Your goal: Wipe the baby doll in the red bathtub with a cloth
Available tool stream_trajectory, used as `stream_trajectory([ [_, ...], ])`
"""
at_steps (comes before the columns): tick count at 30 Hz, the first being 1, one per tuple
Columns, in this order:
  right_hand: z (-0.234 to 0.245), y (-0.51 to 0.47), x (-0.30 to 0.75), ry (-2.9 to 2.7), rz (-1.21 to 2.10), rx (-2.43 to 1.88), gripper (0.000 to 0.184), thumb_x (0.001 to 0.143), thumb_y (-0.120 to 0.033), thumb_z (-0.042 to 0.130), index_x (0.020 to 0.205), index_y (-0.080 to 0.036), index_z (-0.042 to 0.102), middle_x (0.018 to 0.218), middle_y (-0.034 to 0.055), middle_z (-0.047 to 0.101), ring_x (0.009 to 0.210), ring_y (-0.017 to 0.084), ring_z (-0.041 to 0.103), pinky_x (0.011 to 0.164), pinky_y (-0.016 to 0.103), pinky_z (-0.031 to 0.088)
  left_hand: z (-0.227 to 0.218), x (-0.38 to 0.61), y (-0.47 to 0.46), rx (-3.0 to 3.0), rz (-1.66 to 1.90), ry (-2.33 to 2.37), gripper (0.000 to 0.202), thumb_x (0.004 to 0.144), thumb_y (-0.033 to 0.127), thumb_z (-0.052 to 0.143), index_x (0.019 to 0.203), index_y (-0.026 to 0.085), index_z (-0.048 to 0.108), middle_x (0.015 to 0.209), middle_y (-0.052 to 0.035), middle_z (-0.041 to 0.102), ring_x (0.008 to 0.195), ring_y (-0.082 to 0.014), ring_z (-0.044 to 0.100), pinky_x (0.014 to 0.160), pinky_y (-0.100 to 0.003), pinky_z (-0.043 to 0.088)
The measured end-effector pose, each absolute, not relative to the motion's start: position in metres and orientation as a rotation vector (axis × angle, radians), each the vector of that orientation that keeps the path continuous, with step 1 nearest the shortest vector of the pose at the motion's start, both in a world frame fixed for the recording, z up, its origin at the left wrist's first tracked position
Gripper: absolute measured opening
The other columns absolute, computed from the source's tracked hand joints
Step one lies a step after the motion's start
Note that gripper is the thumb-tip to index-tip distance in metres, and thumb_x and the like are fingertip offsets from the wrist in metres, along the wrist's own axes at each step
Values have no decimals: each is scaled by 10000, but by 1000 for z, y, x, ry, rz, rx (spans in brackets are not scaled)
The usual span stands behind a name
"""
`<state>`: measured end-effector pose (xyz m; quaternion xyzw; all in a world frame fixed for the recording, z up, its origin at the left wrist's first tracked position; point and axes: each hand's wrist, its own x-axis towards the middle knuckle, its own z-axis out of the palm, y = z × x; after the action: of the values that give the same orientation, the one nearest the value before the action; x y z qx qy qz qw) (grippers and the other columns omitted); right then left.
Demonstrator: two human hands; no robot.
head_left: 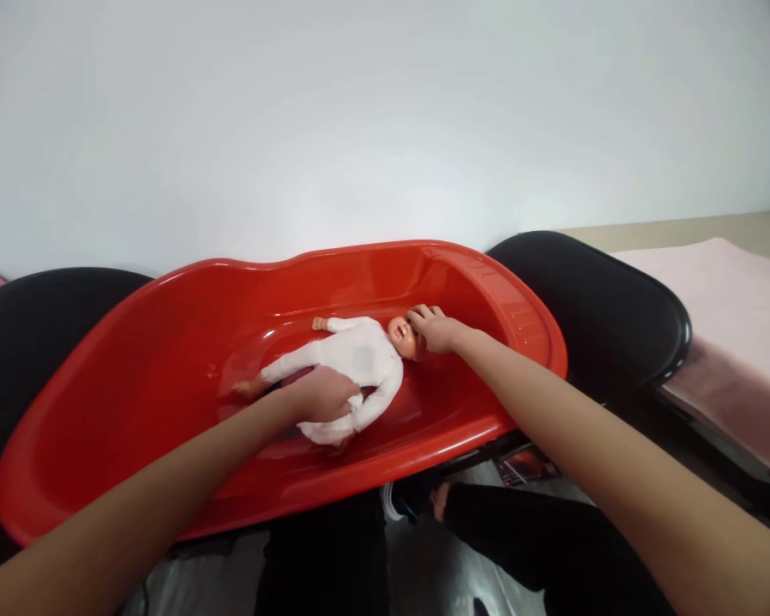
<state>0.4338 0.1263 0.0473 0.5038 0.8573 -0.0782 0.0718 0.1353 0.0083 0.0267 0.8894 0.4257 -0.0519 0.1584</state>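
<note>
A baby doll (359,359) in a white suit lies on its back inside a red plastic tub (134,376), head towards the right. My left hand (321,398) is closed around the doll's lower body and legs. My right hand (433,329) cups the doll's head from behind, fingers curled over its top. One bare doll foot sticks out to the left of my left hand.
The tub rests across two black chair seats, one (38,316) at the left and one (603,299) at the right. A pink cloth (731,316) covers a surface at the far right. A plain white wall (385,120) stands behind. My dark-clothed legs are below the tub.
</note>
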Motion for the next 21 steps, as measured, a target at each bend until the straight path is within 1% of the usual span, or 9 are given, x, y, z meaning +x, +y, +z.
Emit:
stream_trajectory([
  [2,47,126,433,2573,-236,1519,895,769,-336,822,1559,-253,409,1587,138,378,1392,418,406,1130,510,476,41,139,8,2591,-123,1239,284,973,341,520,1079,198,741,1028,-90,755,869,-264,624,883,-395,450],
  [4,47,125,433,2555,-234,1533,912,764,-308,825,1568,-258,397,1596,146,367,1395,419,409,1104,509,499,49,145,9,2637,-31,1256,339,1008,364,463,1186,230,718,1135,-86,741,985,-278,628,919,-383,439],
  [7,49,121,432,2543,-229,1542,901,778,-283,805,1578,-262,389,1604,154,366,1394,414,423,1072,516,529,50,161,11,2664,131,1383,398,1035,354,404,1292,225,679,1191,-91,715,1066,-289,619,920,-377,430],
  [10,52,118,432,2538,-214,1534,844,819,-269,749,1581,-264,385,1620,149,365,1409,422,414,1027,539,560,45,185,17,2640,261,1532,436,1058,304,342,1349,199,648,1156,-108,695,1051,-301,621,902,-394,436],
  [13,53,118,433,2524,-197,1525,850,830,-284,735,1594,-270,363,1645,145,347,1427,432,397,1003,552,576,35,208,24,2622,318,1491,421,1060,280,355,1353,227,651,1144,-101,673,1044,-301,629,882,-400,454],
  [16,53,121,435,2525,-209,1510,894,810,-334,763,1603,-269,355,1657,147,335,1427,435,395,1000,552,581,22,216,28,2628,281,1208,373,1031,314,470,1336,288,683,1191,-75,659,1101,-284,616,953,-394,470],
  [18,52,123,436,2530,-213,1494,931,794,-346,780,1614,-267,348,1664,143,328,1428,435,389,1006,552,578,13,213,27,2614,167,1008,325,966,302,562,1230,322,750,1181,-58,655,1114,-274,607,1009,-393,463],
  [19,52,123,436,2535,-218,1485,947,789,-349,788,1621,-266,342,1667,139,324,1427,434,386,1014,554,574,9,210,26,2592,94,932,301,921,278,594,1150,328,783,1155,-52,655,1094,-269,608,1004,-388,467],
  [21,52,124,436,2548,-242,1478,982,780,-375,807,1632,-263,331,1671,134,317,1427,431,381,1030,557,567,2,204,25,2527,-25,837,274,837,226,615,997,321,816,1102,-44,661,1038,-259,613,941,-367,486],
])
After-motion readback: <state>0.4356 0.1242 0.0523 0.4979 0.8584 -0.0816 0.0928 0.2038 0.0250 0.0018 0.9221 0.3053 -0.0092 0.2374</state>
